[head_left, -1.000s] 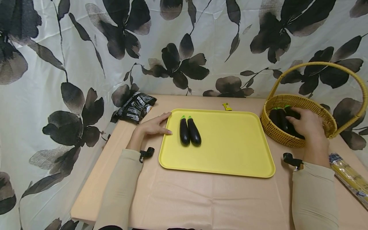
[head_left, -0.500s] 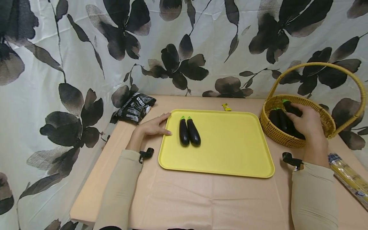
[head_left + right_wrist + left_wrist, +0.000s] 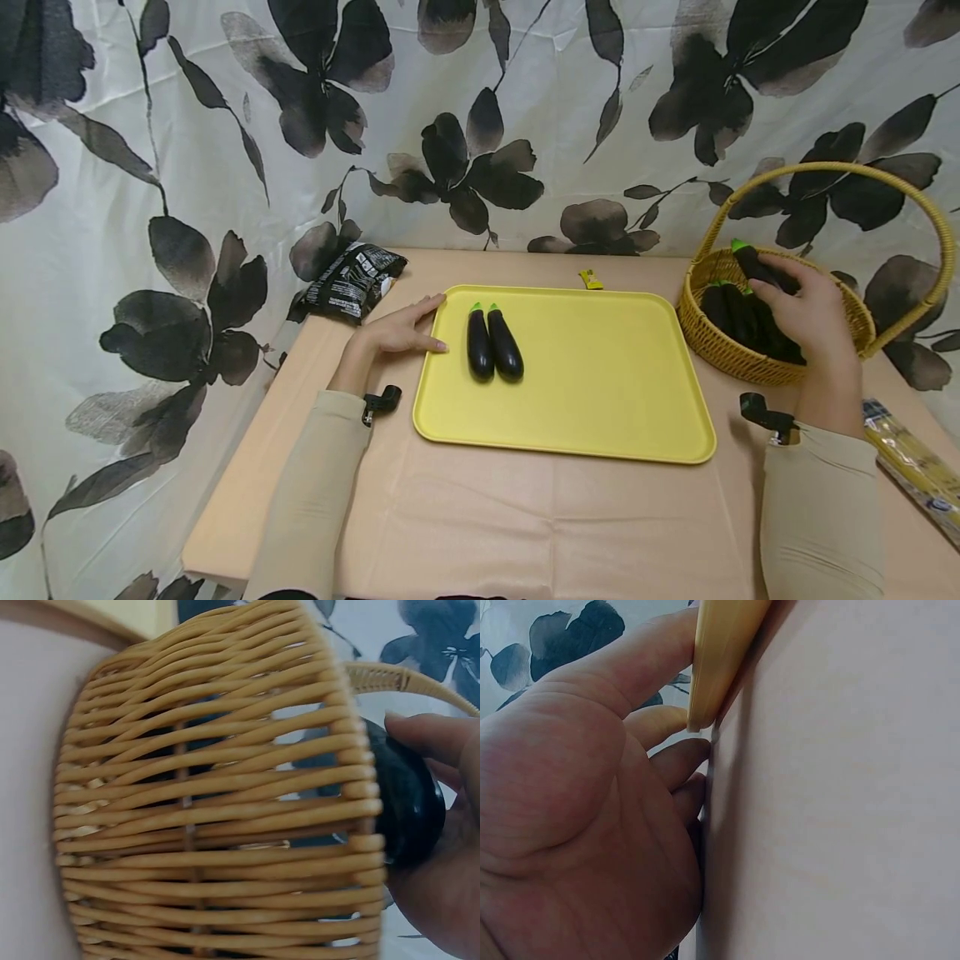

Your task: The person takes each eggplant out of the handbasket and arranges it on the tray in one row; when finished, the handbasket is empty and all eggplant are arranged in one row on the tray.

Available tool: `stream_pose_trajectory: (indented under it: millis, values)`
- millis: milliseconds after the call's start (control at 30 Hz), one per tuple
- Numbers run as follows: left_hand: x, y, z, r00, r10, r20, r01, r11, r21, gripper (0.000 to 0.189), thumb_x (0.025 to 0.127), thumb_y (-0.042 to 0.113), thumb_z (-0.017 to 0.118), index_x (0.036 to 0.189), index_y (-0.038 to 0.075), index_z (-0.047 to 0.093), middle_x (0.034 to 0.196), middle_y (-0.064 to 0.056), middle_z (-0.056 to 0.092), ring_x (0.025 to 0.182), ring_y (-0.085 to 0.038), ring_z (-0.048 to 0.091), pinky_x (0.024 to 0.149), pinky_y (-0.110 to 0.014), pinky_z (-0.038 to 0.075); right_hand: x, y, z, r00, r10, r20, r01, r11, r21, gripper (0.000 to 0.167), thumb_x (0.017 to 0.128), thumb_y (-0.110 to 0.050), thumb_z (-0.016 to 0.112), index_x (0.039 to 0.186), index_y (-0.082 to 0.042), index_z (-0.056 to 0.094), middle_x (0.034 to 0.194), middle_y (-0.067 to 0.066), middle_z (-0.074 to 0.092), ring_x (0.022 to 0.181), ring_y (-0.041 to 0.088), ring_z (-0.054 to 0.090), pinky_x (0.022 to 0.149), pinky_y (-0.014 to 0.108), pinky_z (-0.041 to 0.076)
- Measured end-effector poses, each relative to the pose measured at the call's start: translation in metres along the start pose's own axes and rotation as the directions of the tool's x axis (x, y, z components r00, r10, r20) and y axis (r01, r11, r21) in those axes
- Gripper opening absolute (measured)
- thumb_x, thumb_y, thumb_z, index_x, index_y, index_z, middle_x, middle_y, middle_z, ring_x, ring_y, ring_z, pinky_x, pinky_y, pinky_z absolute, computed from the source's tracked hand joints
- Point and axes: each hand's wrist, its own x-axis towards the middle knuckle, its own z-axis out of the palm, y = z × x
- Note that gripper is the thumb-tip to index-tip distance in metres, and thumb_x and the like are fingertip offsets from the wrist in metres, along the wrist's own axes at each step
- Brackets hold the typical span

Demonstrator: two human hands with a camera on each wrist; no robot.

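Note:
My right hand [image 3: 813, 317] grips a dark, glossy eggplant [image 3: 763, 268] with a green tip at the top of the wicker basket [image 3: 699, 340]. In the right wrist view that eggplant [image 3: 411, 806] bulges out past the basket rim, thumb on one side. Several more eggplants [image 3: 738, 317] lie in the basket below. A yellow tray [image 3: 592, 379] carries two eggplants side by side on its left part, one at left [image 3: 480, 346] and one at right [image 3: 507, 346]. My left hand [image 3: 393, 329] spreads at the tray's left edge, thumb and fingertips touching the rim [image 3: 724, 664].
A black snack bag [image 3: 354, 282] lies at the table's back left corner. Behind the tray is a small yellow wrapper [image 3: 590, 279]. A long yellow packet [image 3: 911, 454] lies right of my right arm. The basket's tall handle [image 3: 840, 167] arches above it. Floral curtain hangs behind.
My right hand has lifted the eggplant up from the others in the basket, its green tip now higher. More of the eggplants beneath show. The left hand and tray have stayed put.

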Motion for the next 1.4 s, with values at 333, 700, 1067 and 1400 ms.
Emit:
stream_pose_trajectory:
  millis: [333, 700, 1067, 1400]
  values:
    - [0.001, -0.001, -0.001, 1.000, -0.001, 0.005, 0.001, 1.000, -0.007, 0.113, 0.083, 0.044, 0.087, 0.169, 0.025, 0.017, 0.177, -0.005, 0.006, 0.164, -0.028, -0.004, 0.133, -0.052, -0.002, -0.005, -0.013, -0.011, 1.000, -0.010, 0.016, 0.010, 1.000, 0.026, 0.056, 0.108, -0.045, 0.050, 0.161, -0.034, 0.040, 0.167, 0.020, 0.034, 0.109, 0.007, 0.048, 0.073, 0.005, 0.038]
    - [0.000, -0.001, -0.001, 1.000, -0.002, 0.004, 0.002, 1.000, -0.014, 0.113, 0.083, 0.045, 0.087, 0.169, 0.026, 0.017, 0.177, -0.004, 0.006, 0.164, -0.027, -0.004, 0.133, -0.050, -0.001, -0.011, -0.029, -0.013, 0.995, -0.081, 0.059, 0.072, 0.988, 0.139, 0.051, 0.108, -0.043, 0.050, 0.159, -0.034, 0.044, 0.170, -0.003, 0.031, 0.160, 0.031, 0.022, 0.126, 0.063, 0.024]
    - [0.000, 0.000, -0.001, 1.000, -0.005, 0.001, 0.005, 1.000, -0.015, 0.111, 0.083, 0.045, 0.087, 0.169, 0.026, 0.018, 0.177, -0.005, 0.006, 0.164, -0.026, -0.003, 0.133, -0.049, -0.001, -0.016, -0.055, -0.005, 0.972, -0.231, 0.051, 0.221, 0.963, 0.154, 0.046, 0.109, -0.032, 0.053, 0.155, -0.027, 0.053, 0.138, -0.006, 0.052, 0.114, -0.002, 0.045, 0.082, 0.001, 0.041]
    - [0.000, 0.000, -0.001, 1.000, -0.010, 0.000, 0.010, 1.000, -0.011, 0.111, 0.084, 0.045, 0.087, 0.169, 0.027, 0.018, 0.177, -0.009, 0.005, 0.164, -0.027, -0.002, 0.133, -0.049, 0.001, -0.017, -0.078, 0.016, 0.965, -0.238, 0.112, 0.219, 0.963, 0.154, 0.050, 0.107, -0.039, 0.056, 0.156, -0.035, 0.049, 0.158, 0.009, 0.043, 0.144, 0.030, 0.039, 0.108, 0.028, 0.043]
